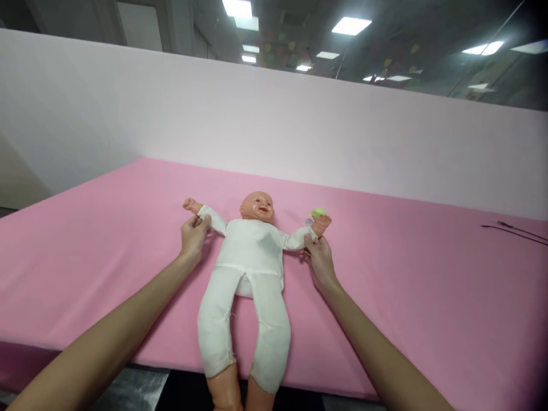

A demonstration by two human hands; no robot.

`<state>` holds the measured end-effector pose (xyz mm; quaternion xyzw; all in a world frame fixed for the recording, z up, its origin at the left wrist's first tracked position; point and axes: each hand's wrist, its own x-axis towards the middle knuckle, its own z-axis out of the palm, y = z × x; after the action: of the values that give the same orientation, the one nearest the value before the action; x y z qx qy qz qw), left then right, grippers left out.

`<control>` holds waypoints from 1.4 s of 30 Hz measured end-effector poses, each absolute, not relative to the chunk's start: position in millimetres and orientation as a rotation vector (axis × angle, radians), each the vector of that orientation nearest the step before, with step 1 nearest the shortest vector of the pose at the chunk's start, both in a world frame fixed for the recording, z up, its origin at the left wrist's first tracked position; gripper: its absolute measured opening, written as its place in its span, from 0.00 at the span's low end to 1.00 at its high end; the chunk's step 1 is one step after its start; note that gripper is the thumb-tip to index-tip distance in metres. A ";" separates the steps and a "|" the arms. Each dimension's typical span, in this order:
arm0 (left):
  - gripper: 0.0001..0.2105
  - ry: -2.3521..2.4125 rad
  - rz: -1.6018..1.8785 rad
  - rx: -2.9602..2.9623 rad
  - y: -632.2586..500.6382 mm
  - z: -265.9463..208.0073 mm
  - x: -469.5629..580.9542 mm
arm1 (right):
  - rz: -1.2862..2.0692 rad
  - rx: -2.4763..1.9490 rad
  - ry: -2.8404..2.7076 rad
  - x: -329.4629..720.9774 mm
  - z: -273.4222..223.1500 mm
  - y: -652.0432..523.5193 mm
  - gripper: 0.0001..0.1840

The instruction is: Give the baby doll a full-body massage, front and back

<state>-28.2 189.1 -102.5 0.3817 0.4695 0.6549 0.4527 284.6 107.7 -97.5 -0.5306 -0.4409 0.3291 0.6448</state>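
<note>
A baby doll (253,245) with a white cloth body lies on its back on the pink-covered table (377,274). Its head points away from me, its arms are spread wide, and its lower legs reach over the front edge. My left hand (194,235) pinches the doll's arm on the left, near the wrist. On the other side, my right hand (319,257) grips the sleeve of the other arm just below the doll's hand. A small light-green object (318,212) with a whitish part lies behind that doll hand, partly hidden.
A white wall panel (274,125) stands along the table's back, with glass and ceiling lights above it. Thin dark cords (514,231) lie at the far right of the table. Dark and grey floor shows below the front edge.
</note>
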 end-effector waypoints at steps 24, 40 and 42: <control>0.12 1.132 1.685 1.056 183.8 -98.2 -27.4 | 0.693 -1.208 -1.019 279.4 -103.5 108.2 0.26; 0.22 0.860 1.542 2.168 171.1 -106.2 -12.3 | -0.108 -1.113 -2.171 262.1 -96.0 85.9 0.23; 0.21 0.889 1.531 2.102 171.0 -103.8 -12.8 | 0.001 -1.091 -2.078 260.8 -99.7 88.4 0.23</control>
<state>-12.8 171.0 -103.8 0.7501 0.3173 0.5463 0.1954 260.8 88.4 -99.7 -0.4286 -0.8164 0.0003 0.3869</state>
